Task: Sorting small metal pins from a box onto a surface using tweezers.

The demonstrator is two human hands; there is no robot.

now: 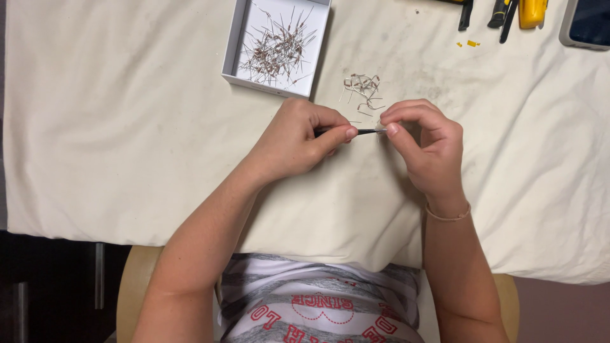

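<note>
White square cardboard tray [236, 47] of thin-leaded resistors [277, 47] on creased cream cloth [114, 127]. Left hand [295, 143], fingers curled, pinches a slim dark tool [367, 131], possibly tweezers. Small loose pile of bent resistors [364, 89] just beyond the hands. Right hand [429, 146] pinches closed at the tool's metal tip; what it holds is too small to tell. Yellow-handled tools [530, 11] at far right edge.

- Your left hand [298, 140] and right hand [426, 143] meet on a thin tool [367, 131] at the cloth's [127, 127] centre.
- Just beyond them lies a small pile of wire parts [363, 90].
- Far left of that pile, a tray [236, 38] holds more.
- Hand tools [508, 11] lie at the far right edge.
</note>
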